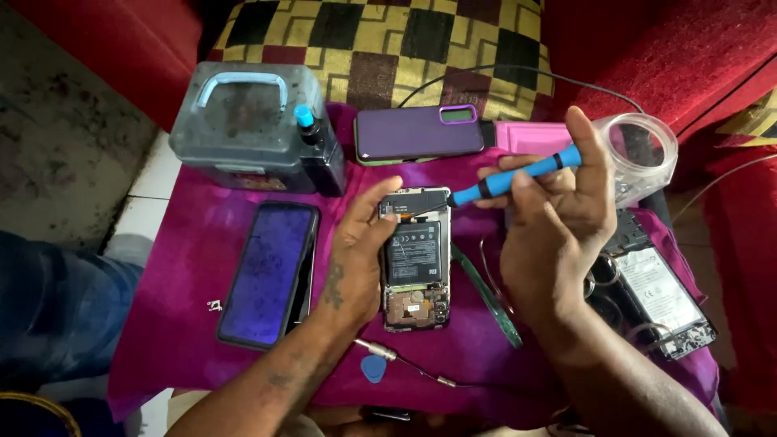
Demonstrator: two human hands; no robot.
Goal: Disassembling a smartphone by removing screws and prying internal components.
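Back cover already off, the left hand [362, 243] is clamping the opened grey smartphone [415, 259] flat on the magenta cloth [186, 267] while the right hand [550, 218] is gripping a blue screwdriver [518, 176], tip at its top-edge screws, internals untouched.

Around the opened phone [415, 259]: bare magenta cloth [178, 267] lies open far left. Blocked just left by a dark phone [269, 271], behind by a purple-cased phone [419, 132] and grey box [247, 125], right by tweezers [486, 291] and another opened phone [660, 299].
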